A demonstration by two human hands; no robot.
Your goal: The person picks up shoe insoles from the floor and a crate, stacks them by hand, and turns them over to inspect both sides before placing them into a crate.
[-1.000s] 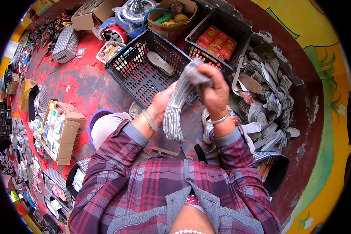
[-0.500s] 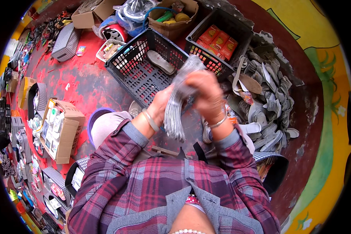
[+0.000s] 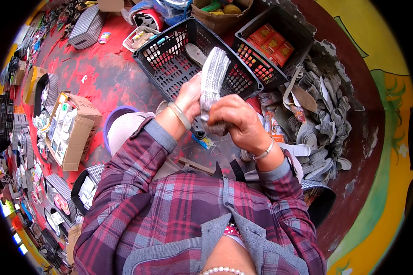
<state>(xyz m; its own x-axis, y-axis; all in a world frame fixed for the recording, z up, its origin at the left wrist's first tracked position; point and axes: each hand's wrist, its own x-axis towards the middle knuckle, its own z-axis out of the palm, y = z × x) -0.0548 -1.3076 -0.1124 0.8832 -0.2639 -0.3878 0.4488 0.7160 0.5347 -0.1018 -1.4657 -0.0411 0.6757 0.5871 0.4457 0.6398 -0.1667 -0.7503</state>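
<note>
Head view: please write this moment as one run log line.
left hand: grips grey insole stack | right hand: grips stack's lower end | below: black crate

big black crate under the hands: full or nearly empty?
Nearly empty. The black crate shows mostly bare mesh floor with one pale insole lying in it; the grey stack in both hands hides part.

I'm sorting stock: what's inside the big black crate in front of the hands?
Inside the black crate, one pale shoe insole lies on the mesh floor. The grey bundle held by the left hand and right hand hides its near corner.
</note>
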